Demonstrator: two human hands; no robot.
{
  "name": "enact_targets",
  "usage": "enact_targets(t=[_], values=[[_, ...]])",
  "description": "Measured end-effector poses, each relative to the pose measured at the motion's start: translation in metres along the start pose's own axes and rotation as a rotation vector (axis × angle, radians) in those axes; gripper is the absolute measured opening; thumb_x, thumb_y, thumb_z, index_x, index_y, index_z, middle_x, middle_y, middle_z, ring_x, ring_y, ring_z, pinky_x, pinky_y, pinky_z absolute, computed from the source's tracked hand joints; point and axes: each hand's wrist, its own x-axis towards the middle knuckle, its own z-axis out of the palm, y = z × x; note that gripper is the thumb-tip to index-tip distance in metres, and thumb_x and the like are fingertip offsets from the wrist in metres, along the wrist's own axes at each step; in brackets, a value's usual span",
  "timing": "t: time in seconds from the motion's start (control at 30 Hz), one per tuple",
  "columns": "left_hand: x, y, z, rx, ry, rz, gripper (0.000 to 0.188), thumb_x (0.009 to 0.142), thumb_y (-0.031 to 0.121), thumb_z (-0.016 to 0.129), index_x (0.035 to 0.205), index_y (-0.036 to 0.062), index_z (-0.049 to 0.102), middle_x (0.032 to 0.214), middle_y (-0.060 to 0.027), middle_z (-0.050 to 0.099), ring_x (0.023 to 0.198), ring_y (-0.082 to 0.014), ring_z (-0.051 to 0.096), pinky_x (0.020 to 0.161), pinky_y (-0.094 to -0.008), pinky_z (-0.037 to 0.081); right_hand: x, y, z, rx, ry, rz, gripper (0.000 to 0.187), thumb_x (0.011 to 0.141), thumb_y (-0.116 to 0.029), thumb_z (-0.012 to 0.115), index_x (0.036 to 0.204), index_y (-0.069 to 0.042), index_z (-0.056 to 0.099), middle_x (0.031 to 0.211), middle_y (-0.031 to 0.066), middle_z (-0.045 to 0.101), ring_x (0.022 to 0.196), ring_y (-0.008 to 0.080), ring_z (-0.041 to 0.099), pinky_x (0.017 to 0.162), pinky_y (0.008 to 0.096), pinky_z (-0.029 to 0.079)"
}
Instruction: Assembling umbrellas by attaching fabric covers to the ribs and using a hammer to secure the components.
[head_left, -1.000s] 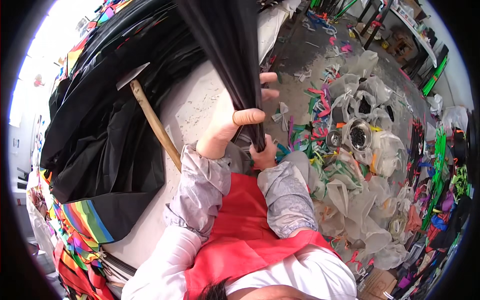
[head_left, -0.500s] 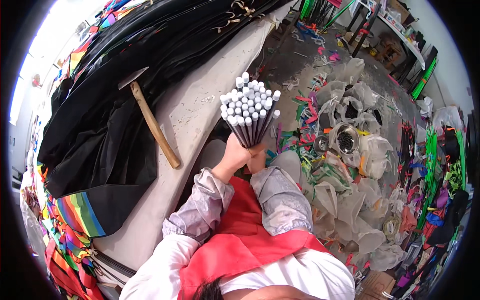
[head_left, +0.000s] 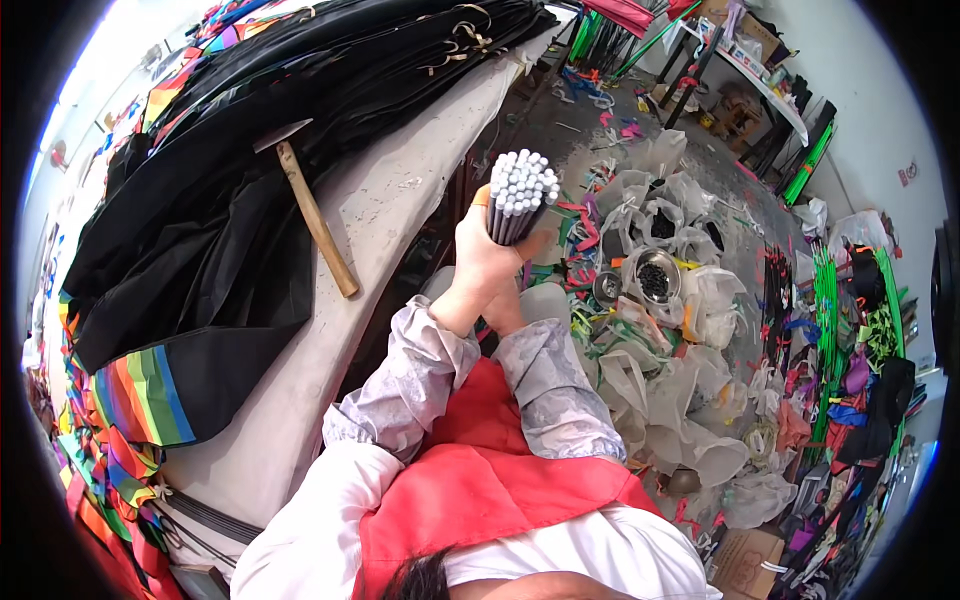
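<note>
A bundle of dark thin rods with white-capped ends [head_left: 521,190] stands upright in front of me, its caps pressed close together. My left hand [head_left: 484,262] is closed round the rods below the caps, with an orange band on one finger. Just behind and below it, my right hand [head_left: 506,308] also closes on the bundle, partly hidden by the left. The lower ends of the rods are out of sight. To the left, a hammer with a wooden handle [head_left: 318,222] lies across black fabric [head_left: 230,230] and the edge of the pale table [head_left: 360,235].
Striped rainbow fabric [head_left: 145,398] hangs at the left. On the floor to the right are crumpled clear plastic bags [head_left: 690,385], a metal bowl of small black pieces [head_left: 657,278] and coloured scraps. Bundles of green rods [head_left: 825,330] stand farther right, near a cardboard box [head_left: 748,562].
The rod bundle has drawn together, its capped ends now tighter and more even. My left hand has risen higher along the rods. The whole view has shifted slightly.
</note>
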Motion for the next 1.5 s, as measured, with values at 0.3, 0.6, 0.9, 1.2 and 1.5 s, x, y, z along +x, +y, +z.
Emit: enact_targets(t=[0.3, 0.6, 0.9, 1.2, 1.5], values=[[-0.015, -0.010, -0.007, 0.329, 0.277, 0.272, 0.045, 0.063, 0.005, 0.079, 0.103, 0.0002, 0.060, 0.085, -0.0107, 0.067, 0.070, -0.0197, 0.063, 0.065, -0.0288, 0.051, 0.115, -0.007, -0.055, -0.257, -0.505, 0.104, 0.033, 0.081, -0.008, 0.064, 0.113, -0.001, 0.064, 0.102, 0.0086, 0.069, 0.089, 0.0196, 0.064, 0.079, 0.0277, 0.050], [-0.043, 0.018, -0.054, 0.550, 0.151, -0.069, 0.027, 0.077, 0.007, 0.073, 0.097, 0.0018, 0.056, 0.070, -0.0035, 0.061, 0.060, -0.0140, 0.059, 0.059, -0.0217, 0.048, 0.177, -0.037, 0.232, -0.462, -0.965, 0.111, 0.030, 0.088, -0.023, 0.064, 0.095, 0.006, 0.059, 0.078, 0.0097, 0.064, 0.061, 0.0181, 0.061, 0.058, 0.0273, 0.051], [-0.033, -0.032, -0.056, 0.890, 0.459, 0.282, 0.026, 0.073, 0.014, 0.077, 0.092, 0.0050, 0.063, 0.078, -0.0051, 0.063, 0.060, -0.0203, 0.060, 0.057, -0.0290, 0.048, 0.187, -0.115, 0.120, -0.321, -0.626, 0.170, 0.017, 0.084, -0.014, 0.068, 0.079, -0.006, 0.054, 0.058, 0.0012, 0.052, 0.042, 0.0093, 0.044, 0.039, 0.0248, 0.035], [0.020, -0.015, 0.001, 0.227, 0.474, 0.187, 0.041, 0.065, 0.017, 0.081, 0.099, 0.0044, 0.062, 0.078, -0.0087, 0.067, 0.061, -0.0266, 0.061, 0.059, -0.0339, 0.050, 0.109, -0.284, -0.058, -0.068, -0.311, 0.136, 0.025, 0.097, -0.017, 0.055, 0.119, -0.005, 0.048, 0.079, 0.0038, 0.061, 0.050, 0.0076, 0.042, 0.047, 0.0198, 0.036], [0.036, -0.031, 0.038, 0.326, 0.429, 0.200, 0.045, 0.062, 0.016, 0.080, 0.101, 0.0036, 0.062, 0.076, -0.0099, 0.067, 0.058, -0.0275, 0.061, 0.059, -0.0339, 0.050, 0.090, -0.316, -0.076, -1.044, -0.305, -0.176, 0.026, 0.103, -0.030, 0.046, 0.100, -0.006, 0.056, 0.069, 0.0024, 0.056, 0.048, 0.0059, 0.040, 0.046, 0.0213, 0.034]])
